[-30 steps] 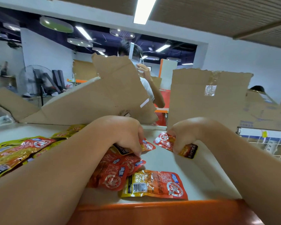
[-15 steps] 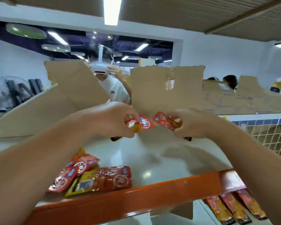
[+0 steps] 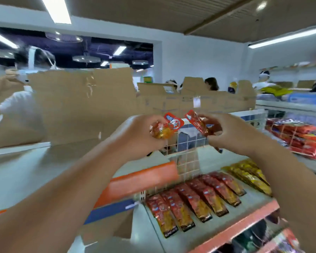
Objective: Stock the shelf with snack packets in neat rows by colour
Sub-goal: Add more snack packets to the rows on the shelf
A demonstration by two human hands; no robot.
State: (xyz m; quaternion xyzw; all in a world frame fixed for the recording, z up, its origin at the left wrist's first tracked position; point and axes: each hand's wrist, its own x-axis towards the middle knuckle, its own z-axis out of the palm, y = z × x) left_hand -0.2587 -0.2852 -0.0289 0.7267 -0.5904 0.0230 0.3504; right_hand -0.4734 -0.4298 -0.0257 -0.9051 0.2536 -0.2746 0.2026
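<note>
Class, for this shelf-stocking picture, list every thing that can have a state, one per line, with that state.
left hand: raised, grips left packet
right hand: raised, grips right packet
left packet: crumpled, off the shelves
right packet: tilted, off the shelves
red row: flat, side by side on lower shelf
yellow row: flat, right of red row
wire divider: upright
cardboard: upright

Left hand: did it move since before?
Yes. The left hand, gripping a packet, has lifted off the white shelf and swung right, now in front of the wire grid past the orange edge.
</note>
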